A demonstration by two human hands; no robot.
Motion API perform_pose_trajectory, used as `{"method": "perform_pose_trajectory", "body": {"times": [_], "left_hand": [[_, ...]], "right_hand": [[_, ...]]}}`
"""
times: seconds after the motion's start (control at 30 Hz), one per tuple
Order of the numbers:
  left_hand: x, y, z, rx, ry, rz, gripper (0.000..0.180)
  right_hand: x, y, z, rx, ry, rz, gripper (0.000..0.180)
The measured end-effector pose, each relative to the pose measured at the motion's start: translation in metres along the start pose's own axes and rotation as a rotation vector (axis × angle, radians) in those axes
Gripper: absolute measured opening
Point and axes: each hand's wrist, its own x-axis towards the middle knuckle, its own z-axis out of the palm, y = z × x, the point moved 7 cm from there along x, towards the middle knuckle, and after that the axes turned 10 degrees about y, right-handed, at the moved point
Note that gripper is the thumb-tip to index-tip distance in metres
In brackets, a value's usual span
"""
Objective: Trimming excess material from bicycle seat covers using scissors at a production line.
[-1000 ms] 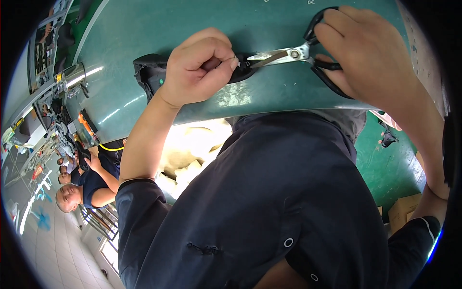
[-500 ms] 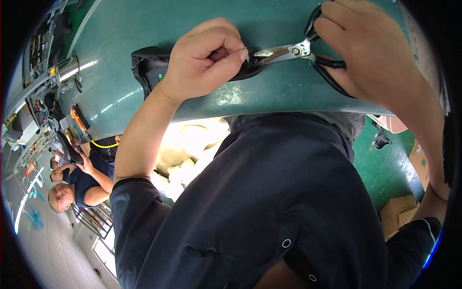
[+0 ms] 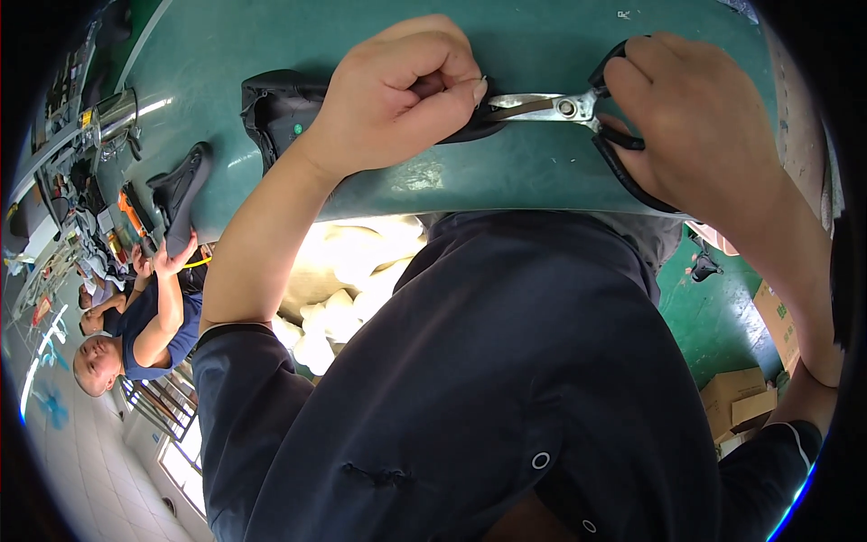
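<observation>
- Our right grip (image 3: pixel 694 116) clamped on scissors (image 3: pixel 566 109), near the table's (image 3: pixel 533 176) near edge
- Our left grip (image 3: pixel 397 99), fingertips together, over the black piece (image 3: pixel 291 96)
- Unfinished, we judge; any completed cut hidden

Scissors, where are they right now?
In the head view, the scissors are upper right, in the right hand, blades pointing left toward the black piece under the left hand.

1. A green-topped bench (image 3: pixel 551 176) shines with reflected light.
2. At right, the glossy green floor (image 3: pixel 688 330) bears an opened cardboard box (image 3: pixel 722 397).
3. Lower left, pale gridded panels (image 3: pixel 95 474) stretch near a bright window (image 3: pixel 183 470).
4. Far left, a tube light (image 3: pixel 41 361) glows beside a blue fan (image 3: pixel 52 408).
</observation>
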Motion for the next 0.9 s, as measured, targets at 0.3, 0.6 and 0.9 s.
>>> {"method": "perform_pose_trajectory", "body": {"times": [0.3, 0.6, 0.9], "left_hand": [[-0.001, 0.003, -0.003, -0.056, -0.046, 0.080, 0.007], [-0.005, 0.002, -0.007, -0.255, -0.027, -0.143, 0.008], [-0.010, 0.022, -0.008, 0.021, -0.050, 0.067, 0.012]], "right_hand": [[-0.016, -0.001, 0.000, 0.038, 0.006, 0.040, 0.020], [-0.037, 0.033, -0.031, 0.010, 0.092, 0.102, 0.029], [-0.049, 0.033, -0.013, 0.100, 0.072, 0.265, 0.034]]}}
